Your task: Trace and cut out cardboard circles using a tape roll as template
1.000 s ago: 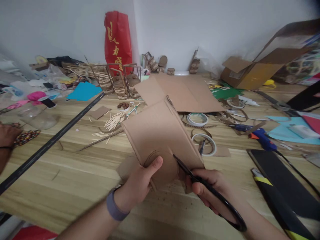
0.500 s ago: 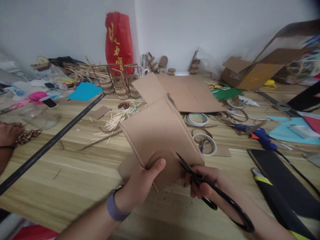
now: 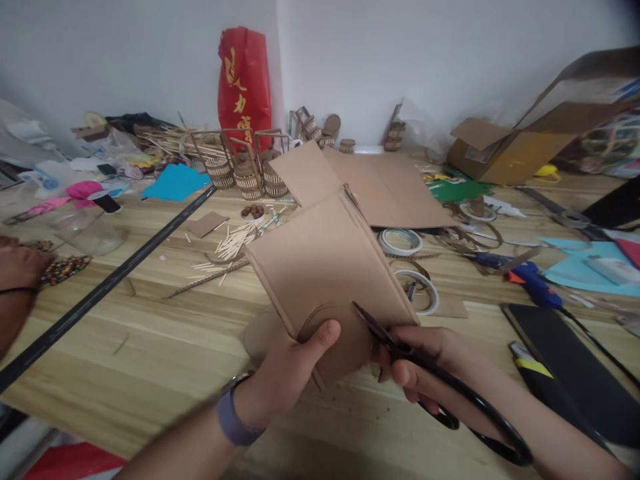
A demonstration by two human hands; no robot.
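A folded piece of brown cardboard (image 3: 330,260) is held up over the table, with a curved cut line near its lower edge. My left hand (image 3: 295,363) grips that lower edge, thumb on top and the other fingers hidden beneath. In my right hand (image 3: 425,363) are black-handled scissors (image 3: 383,333), their handles round my fingers. One blade lies over the cardboard's face, near the curved line; the other blade is hidden behind the sheet. A wristband (image 3: 237,417) is on my left wrist.
A larger cardboard sheet (image 3: 395,190) lies behind. Tape rolls (image 3: 400,241), a blue glue gun (image 3: 535,283) and a utility knife (image 3: 535,373) are on the right. Small lidded baskets (image 3: 247,177) and thin sticks (image 3: 235,241) lie left. Another person's hand (image 3: 23,273) rests near beads (image 3: 65,270).
The scissor handles have swung slightly outward to the right and the loops are farther apart. The whole view has shifted a little; my left hand keeps its hold on the cardboard.
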